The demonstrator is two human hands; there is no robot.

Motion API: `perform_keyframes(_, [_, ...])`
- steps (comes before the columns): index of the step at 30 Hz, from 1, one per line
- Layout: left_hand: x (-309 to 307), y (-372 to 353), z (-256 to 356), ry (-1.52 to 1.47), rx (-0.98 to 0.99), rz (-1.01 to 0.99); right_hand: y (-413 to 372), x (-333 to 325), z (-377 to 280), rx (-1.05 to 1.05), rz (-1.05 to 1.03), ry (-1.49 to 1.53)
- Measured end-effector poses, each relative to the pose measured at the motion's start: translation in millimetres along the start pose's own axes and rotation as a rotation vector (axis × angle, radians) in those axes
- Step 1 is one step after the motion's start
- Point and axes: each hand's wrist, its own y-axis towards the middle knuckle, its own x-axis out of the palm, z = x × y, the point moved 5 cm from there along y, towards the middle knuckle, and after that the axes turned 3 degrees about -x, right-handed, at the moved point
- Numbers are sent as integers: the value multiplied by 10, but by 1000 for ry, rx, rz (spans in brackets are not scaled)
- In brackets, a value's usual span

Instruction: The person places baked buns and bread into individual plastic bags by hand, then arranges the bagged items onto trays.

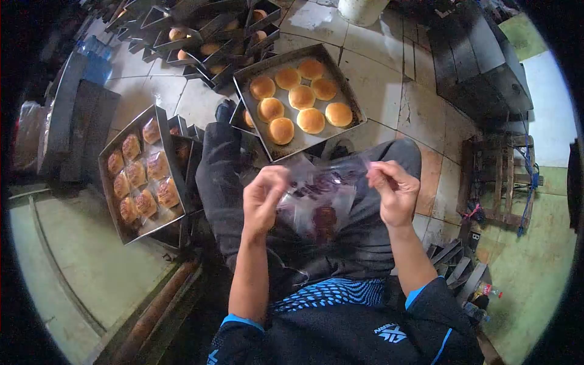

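Note:
Over my lap, a clear plastic bag (325, 198) with dark red print is stretched between both hands. My right hand (395, 191) pinches its upper right corner between thumb and fingers. At the bag's left edge, my left hand (265, 198) is closed on it, its fingertips a little blurred. Just beyond the bag, a metal tray (249, 125) bears several round golden buns (302, 97), unwrapped. To the left, a second tray (135, 234) is tilted and holds several buns in printed clear wrappers (137, 174).
Stacked metal trays with more buns (210, 48) stand at the far left on the tiled floor (374, 67). On the right are a dark box-shaped block (480, 67) and a wooden rack (502, 179). Plastic bottles (477, 311) lie at lower right.

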Motion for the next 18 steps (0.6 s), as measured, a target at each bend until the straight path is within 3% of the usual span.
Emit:
perform_keyframes(1, [-23,-15,-56,-247,-110,203,-11,89,129,63,6,94])
perform_keyframes(3, [-116,37,-79,-257,-156,310,-38,298,311,177,31,241])
perform_keyframes(6, [-395,30,-172,-97,-119,452,28,450,429,189,26,226])
perform_keyframes(9, [-407,24,-184,-357,-176,298,135,330,413,283,112,226])
perform_keyframes(13, [-73,43,-31,-519,-200,134,268,-311,354,271,254,284])
perform_keyframes(17, [147,115,275,-344,-74,143,198,-971,269,176,423,319])
perform_keyframes(18, [208,137,491,-54,109,149,160,-1079,214,176,479,334])
